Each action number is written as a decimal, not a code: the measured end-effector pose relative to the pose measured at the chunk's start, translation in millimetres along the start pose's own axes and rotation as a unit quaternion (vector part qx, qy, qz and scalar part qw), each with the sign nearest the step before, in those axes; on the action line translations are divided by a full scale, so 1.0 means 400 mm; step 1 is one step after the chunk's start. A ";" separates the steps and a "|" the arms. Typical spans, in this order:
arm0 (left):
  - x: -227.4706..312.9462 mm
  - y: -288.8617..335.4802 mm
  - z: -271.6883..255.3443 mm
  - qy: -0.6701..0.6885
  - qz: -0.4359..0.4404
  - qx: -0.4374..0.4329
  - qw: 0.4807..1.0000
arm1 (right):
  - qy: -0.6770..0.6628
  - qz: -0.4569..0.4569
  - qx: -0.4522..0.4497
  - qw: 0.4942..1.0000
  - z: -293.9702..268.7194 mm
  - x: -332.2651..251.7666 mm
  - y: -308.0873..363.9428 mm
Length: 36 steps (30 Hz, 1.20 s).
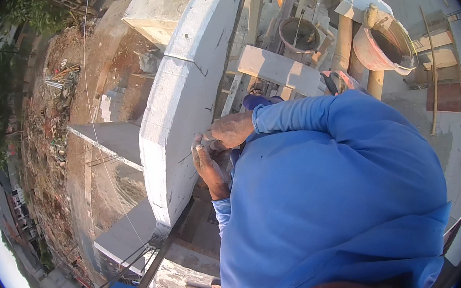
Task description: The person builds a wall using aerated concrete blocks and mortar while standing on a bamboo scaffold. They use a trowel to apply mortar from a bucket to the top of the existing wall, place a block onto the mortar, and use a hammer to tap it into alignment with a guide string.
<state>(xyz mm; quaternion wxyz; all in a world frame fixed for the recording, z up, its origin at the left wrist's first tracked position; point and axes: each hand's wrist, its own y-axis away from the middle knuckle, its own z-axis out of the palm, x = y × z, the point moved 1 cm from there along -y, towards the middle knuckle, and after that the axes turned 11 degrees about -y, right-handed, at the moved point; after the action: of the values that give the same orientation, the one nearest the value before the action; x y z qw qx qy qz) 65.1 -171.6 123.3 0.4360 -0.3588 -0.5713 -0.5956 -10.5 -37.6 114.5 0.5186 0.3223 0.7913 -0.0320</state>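
My left hand (211,170) and my right hand (233,130) come together in front of my blue shirt, close beside the inner face of a white block wall (178,107). The right fingers are curled, and the left fingers bend up toward them. Whatever lies between the fingers is too small or too hidden to make out. A joint line crosses the wall where two white blocks meet, and several dark scratches or cracks mark its face. I cannot tell whether the left fingertips touch the wall.
Behind the right arm lies a pale board or block (281,71), with a dark bucket (299,35) beyond it. A pinkish-white bucket (370,51) stands by bamboo poles (345,34). Past the wall the ground drops to rubble (64,157). A thin line (87,80) runs outside it.
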 end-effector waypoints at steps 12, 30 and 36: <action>0.097 -0.173 0.260 -0.186 -0.015 -0.232 0.955 | -0.018 0.029 0.357 0.933 -0.132 0.148 0.258; 0.080 -0.473 0.760 -0.443 0.099 -0.321 0.831 | -0.151 0.200 0.626 0.739 -0.329 0.544 0.786; 0.084 -0.471 0.809 -0.471 0.092 -0.358 0.801 | -0.228 0.211 0.715 0.626 -0.300 0.489 0.900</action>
<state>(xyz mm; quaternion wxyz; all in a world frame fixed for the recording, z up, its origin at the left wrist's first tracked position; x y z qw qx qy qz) -145.2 139.8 113.9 0.0066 -0.7765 -0.4168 -0.4726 39.3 386.4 107.1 0.2811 0.7325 0.2859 -0.5502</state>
